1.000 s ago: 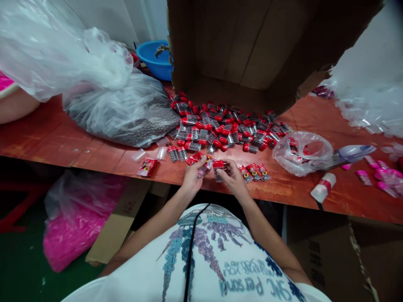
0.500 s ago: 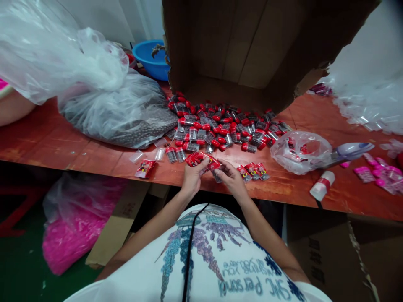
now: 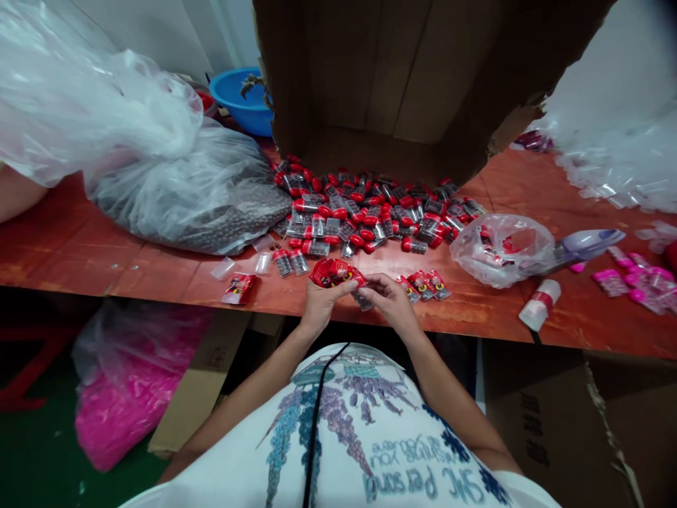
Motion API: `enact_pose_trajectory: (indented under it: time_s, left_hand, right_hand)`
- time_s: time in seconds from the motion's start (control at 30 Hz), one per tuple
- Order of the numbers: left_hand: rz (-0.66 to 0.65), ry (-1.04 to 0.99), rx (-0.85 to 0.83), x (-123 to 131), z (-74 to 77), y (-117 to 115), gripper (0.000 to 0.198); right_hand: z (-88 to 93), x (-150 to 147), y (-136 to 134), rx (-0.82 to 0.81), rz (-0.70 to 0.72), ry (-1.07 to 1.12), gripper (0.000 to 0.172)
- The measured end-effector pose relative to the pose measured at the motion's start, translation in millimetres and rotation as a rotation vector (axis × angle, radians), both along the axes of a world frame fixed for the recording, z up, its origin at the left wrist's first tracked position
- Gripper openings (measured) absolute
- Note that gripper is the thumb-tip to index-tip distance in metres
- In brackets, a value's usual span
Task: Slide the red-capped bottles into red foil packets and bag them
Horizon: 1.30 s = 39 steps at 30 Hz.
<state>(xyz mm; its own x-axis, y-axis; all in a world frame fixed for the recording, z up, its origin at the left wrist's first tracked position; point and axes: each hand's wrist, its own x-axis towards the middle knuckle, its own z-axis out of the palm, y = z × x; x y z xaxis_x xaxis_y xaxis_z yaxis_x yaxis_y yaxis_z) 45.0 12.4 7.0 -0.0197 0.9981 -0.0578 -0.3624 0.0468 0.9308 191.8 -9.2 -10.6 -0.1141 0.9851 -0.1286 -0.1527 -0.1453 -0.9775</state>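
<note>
My left hand [image 3: 321, 301] is closed on a stack of red printed wrappers [image 3: 335, 271] at the near edge of the red table [image 3: 95, 247]. My right hand [image 3: 388, 299] is closed too, pinching a small clear vial [image 3: 363, 301] against those wrappers. The two hands touch each other. Just beyond them lies a heap of red-capped clear vials [image 3: 364, 212]. Three wrapped pieces [image 3: 423, 284] lie side by side right of my right hand, and one more wrapped piece [image 3: 239, 288] lies to the left.
A big open cardboard box [image 3: 412, 77] stands behind the heap. At the left lie a plastic bag of dark beads [image 3: 206, 190] and a blue basin [image 3: 238, 95]. At the right are a small clear bag [image 3: 502, 248], a glue stick [image 3: 539, 305] and pink vials [image 3: 629, 282].
The vial in my right hand moved left and now meets the red wrappers in my left hand. The wrappers rose slightly and fanned out. The camera shifted a little.
</note>
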Motion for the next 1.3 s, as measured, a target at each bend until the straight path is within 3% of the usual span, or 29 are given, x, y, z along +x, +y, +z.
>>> enact_pose_trajectory:
  time_s: [0.3,0.63,1.0,1.17,1.3]
  left_hand:
    - [0.094,-0.203,-0.104,2,-9.5,4,0.032]
    - [0.047,-0.102,-0.059,2,-6.3,1,0.027]
    - [0.0,0.024,-0.036,1,-2.1,-1,0.019]
    - [-0.075,0.027,-0.058,-1,-3.0,0,0.021]
    - [-0.127,0.0,-0.084,-2,-4.2,2,0.025]
  right_hand:
    - [5.4,2,-6,0.219,-0.047,-0.266,0.033]
    - [2.4,5,-6,0.187,-0.02,-0.264,0.037]
    - [10.3,8,-5,0.252,0.004,-0.47,0.037]
    - [12.9,5,-5,0.174,-0.05,-0.348,0.041]
    - [9.6,-2,-6,0.129,-0.184,-0.201,0.036]
